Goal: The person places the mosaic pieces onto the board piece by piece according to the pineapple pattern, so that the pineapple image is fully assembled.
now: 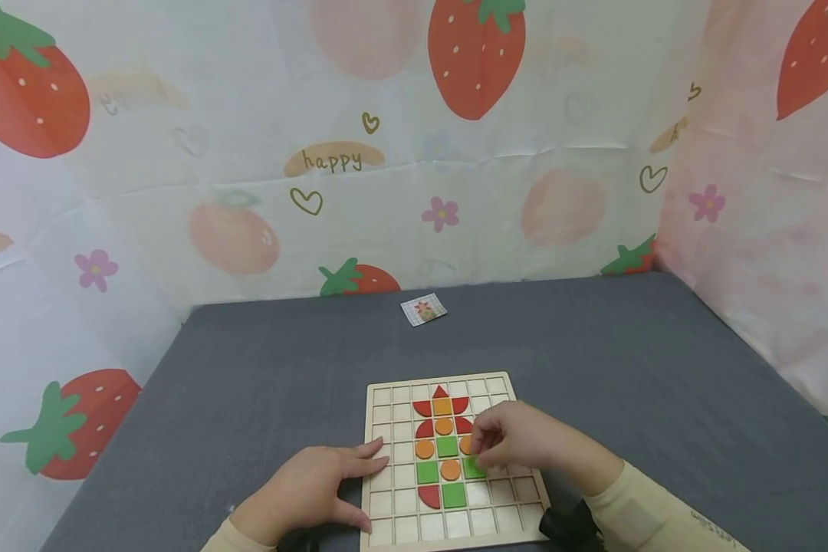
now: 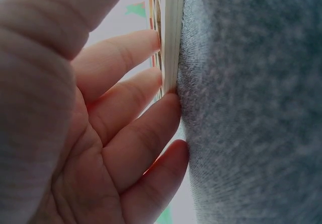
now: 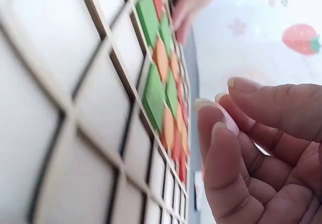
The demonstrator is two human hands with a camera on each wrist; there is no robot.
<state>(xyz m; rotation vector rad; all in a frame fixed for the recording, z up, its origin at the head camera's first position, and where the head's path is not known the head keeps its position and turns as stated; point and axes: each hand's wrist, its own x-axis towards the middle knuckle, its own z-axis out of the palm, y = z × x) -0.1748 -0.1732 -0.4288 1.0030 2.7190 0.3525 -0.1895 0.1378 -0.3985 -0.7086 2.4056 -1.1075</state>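
A wooden grid board (image 1: 389, 529) lies on the cloth. On it, red, orange and green pieces form a flower-like pattern, with a green square (image 1: 454, 495) and a red quarter circle (image 1: 428, 497) lowest. My left hand (image 1: 317, 483) rests at the board's left edge, fingers extended; the left wrist view shows its fingertips (image 2: 171, 103) touching the rim. Above the board's right half is my right hand (image 1: 517, 437), fingers bent together beside an orange disc (image 1: 464, 445) and a green square (image 1: 474, 468). Whether these fingers (image 3: 226, 158) pinch a small piece cannot be made out.
A small card (image 1: 424, 310) with a printed flower pattern lies at the table's far side. Dark grey cloth (image 1: 283, 368) covers the table. Printed fabric walls (image 1: 248, 115) with strawberries and flowers enclose the back and sides.
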